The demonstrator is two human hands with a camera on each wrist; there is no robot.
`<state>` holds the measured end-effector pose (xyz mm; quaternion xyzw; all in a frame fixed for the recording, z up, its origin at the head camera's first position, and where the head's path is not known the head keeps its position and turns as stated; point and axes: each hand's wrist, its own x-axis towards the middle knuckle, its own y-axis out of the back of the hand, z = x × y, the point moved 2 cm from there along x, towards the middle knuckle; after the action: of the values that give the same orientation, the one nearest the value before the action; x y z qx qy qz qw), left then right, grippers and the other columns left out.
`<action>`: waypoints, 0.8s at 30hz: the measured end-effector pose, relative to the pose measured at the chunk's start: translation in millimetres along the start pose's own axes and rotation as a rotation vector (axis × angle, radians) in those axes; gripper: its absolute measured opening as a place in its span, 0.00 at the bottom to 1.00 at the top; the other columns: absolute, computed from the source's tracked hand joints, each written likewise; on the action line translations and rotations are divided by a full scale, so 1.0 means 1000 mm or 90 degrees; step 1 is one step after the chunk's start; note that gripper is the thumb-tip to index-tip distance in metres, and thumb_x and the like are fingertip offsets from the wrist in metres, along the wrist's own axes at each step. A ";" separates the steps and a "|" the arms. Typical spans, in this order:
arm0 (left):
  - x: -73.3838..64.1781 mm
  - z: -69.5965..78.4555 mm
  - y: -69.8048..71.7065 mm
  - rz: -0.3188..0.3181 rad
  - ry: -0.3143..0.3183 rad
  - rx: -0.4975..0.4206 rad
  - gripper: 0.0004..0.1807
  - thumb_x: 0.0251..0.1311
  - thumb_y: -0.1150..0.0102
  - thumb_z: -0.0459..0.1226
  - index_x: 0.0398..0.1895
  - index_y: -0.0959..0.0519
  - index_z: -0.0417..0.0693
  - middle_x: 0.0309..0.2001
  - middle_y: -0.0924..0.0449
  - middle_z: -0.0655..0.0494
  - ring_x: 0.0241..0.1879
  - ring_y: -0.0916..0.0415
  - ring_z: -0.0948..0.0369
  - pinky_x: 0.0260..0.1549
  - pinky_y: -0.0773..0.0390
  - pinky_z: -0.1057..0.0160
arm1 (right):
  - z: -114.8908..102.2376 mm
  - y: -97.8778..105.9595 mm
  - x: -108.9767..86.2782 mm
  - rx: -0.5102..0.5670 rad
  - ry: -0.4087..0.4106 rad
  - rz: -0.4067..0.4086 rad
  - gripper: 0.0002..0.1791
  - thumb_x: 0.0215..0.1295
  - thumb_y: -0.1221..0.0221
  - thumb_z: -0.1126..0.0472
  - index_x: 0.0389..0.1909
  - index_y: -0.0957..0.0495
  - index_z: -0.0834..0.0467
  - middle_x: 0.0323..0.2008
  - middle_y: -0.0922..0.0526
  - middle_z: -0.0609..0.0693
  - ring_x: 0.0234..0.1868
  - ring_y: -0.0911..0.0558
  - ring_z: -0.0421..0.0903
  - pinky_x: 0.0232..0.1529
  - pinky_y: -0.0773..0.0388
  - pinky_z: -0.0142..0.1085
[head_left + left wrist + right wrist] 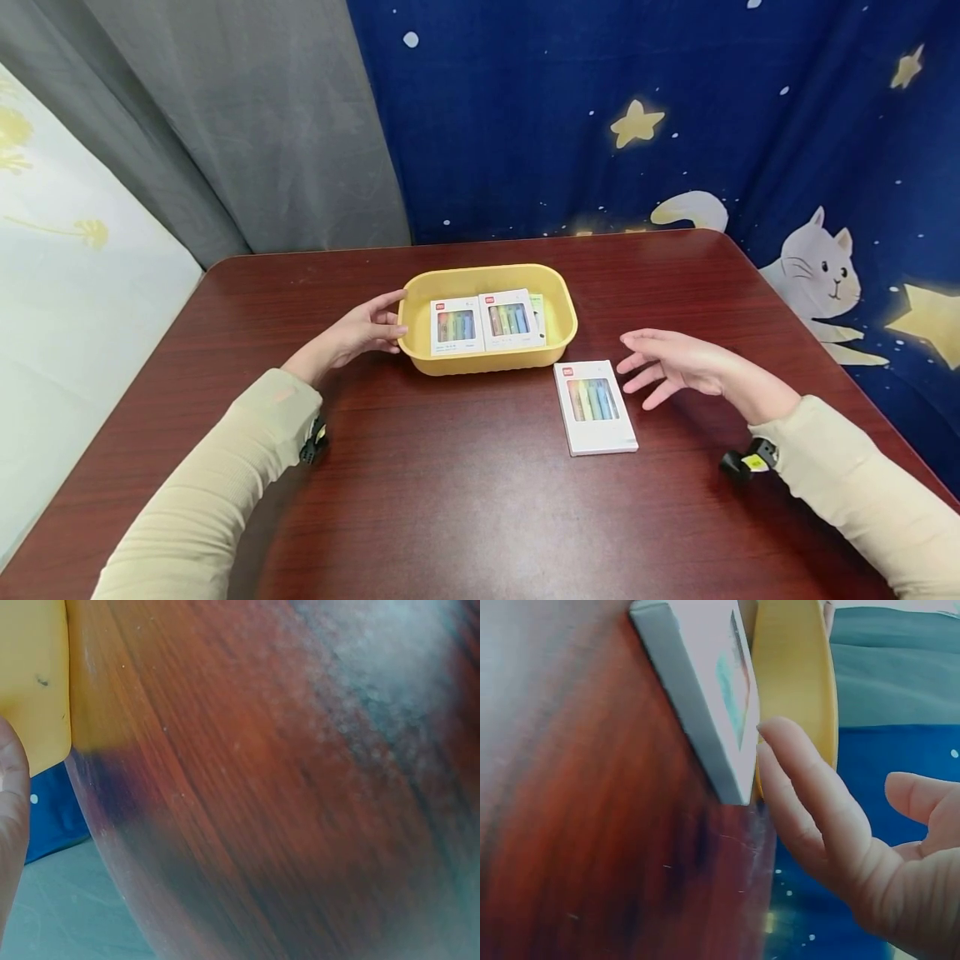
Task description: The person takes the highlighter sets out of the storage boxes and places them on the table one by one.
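Note:
A shallow yellow plastic basket stands toward the far side of the table. Two white window boxes of coloured pens lie in it, with a partly covered pale green and white item beside them. My left hand grips the basket's left end by the rim; in the left wrist view, its thumb shows against the yellow wall. Another white box of coloured pens lies flat on the table, just in front of the basket's right corner. To the right of this box hovers my right hand, fingers spread and holding nothing.
The dark red-brown wooden table has rounded far corners. Behind it hang a grey curtain and a blue curtain with stars and a cat. A white patterned surface borders the left side.

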<state>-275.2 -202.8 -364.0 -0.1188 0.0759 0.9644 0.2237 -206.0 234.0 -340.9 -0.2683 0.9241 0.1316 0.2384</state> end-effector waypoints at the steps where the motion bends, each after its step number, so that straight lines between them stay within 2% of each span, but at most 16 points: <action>1: 0.000 0.000 0.000 0.000 0.000 -0.001 0.39 0.60 0.47 0.28 0.72 0.55 0.48 0.42 0.29 0.44 0.27 0.24 0.63 0.32 0.20 0.65 | -0.003 0.000 -0.001 0.000 0.002 -0.001 0.36 0.71 0.60 0.50 0.68 0.63 0.66 0.58 0.39 0.73 0.44 0.20 0.52 0.38 0.21 0.49; 7: -0.001 0.000 -0.001 -0.004 -0.004 -0.011 0.39 0.60 0.48 0.27 0.72 0.55 0.47 0.42 0.28 0.44 0.27 0.23 0.63 0.32 0.20 0.65 | -0.023 0.004 -0.002 0.016 0.029 -0.020 0.38 0.72 0.64 0.45 0.69 0.66 0.65 0.61 0.43 0.74 0.49 0.22 0.55 0.41 0.22 0.50; 12: -0.001 0.000 0.000 -0.006 -0.005 -0.016 0.40 0.60 0.48 0.27 0.72 0.55 0.47 0.41 0.28 0.45 0.27 0.23 0.63 0.32 0.20 0.65 | -0.040 0.006 0.001 0.050 0.047 -0.016 0.39 0.71 0.65 0.43 0.69 0.65 0.65 0.55 0.33 0.66 0.50 0.23 0.56 0.44 0.23 0.52; 15: -0.001 0.000 0.000 -0.005 -0.003 -0.020 0.40 0.60 0.48 0.27 0.72 0.55 0.48 0.41 0.28 0.45 0.27 0.23 0.62 0.33 0.20 0.65 | -0.052 0.005 0.006 0.065 0.061 -0.021 0.40 0.71 0.65 0.42 0.69 0.66 0.64 0.51 0.30 0.60 0.51 0.24 0.57 0.44 0.24 0.52; 20: -0.001 0.000 0.000 -0.004 -0.004 -0.024 0.40 0.60 0.47 0.28 0.72 0.55 0.48 0.42 0.28 0.45 0.28 0.23 0.62 0.33 0.20 0.65 | -0.071 0.002 0.015 0.078 0.080 -0.022 0.40 0.70 0.65 0.42 0.70 0.66 0.64 0.57 0.37 0.66 0.51 0.24 0.55 0.46 0.24 0.52; 24: -0.001 -0.001 0.000 -0.006 -0.006 -0.033 0.39 0.60 0.48 0.27 0.72 0.55 0.48 0.41 0.27 0.46 0.27 0.23 0.62 0.33 0.20 0.65 | -0.084 -0.002 0.023 0.093 0.085 -0.020 0.40 0.70 0.65 0.42 0.70 0.66 0.62 0.64 0.47 0.70 0.57 0.30 0.61 0.46 0.24 0.51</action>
<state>-274.5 -203.3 -364.5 -0.1203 0.0492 0.9656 0.2251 -252.9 190.8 -281.8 -0.2730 0.9407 0.0418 0.1971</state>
